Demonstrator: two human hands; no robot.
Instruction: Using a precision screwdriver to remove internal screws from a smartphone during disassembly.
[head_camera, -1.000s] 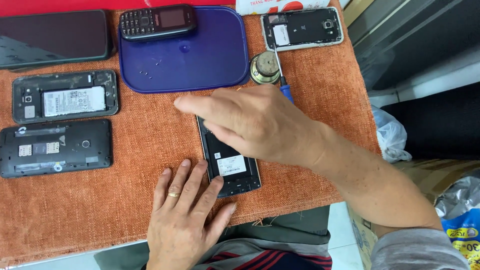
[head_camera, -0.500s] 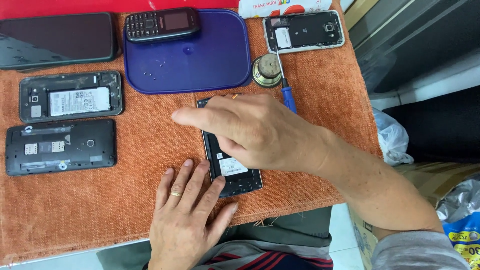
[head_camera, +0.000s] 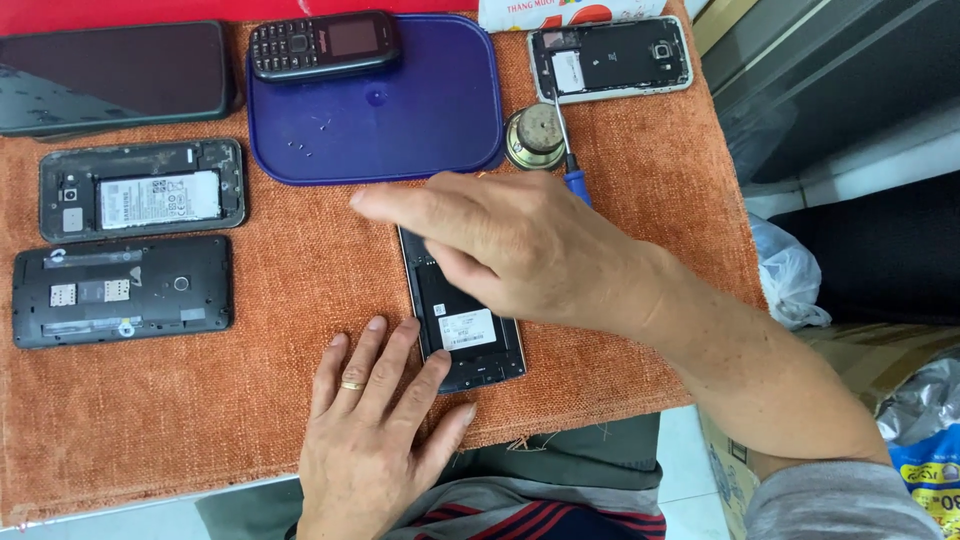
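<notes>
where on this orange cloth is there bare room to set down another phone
Bare cloth lies along the near edge, left of the left hand and below the two opened phones. A narrower strip lies right of the right hand. Crowded: around the blue tray and the screwdriver.

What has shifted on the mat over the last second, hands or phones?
Only the right hand shifted slightly over the opened phone, its fingers pointing left toward the blue tray. Nothing was picked up or released. The left hand stays flat on the orange mat beside that phone; the other phones lie unmoved.
</notes>
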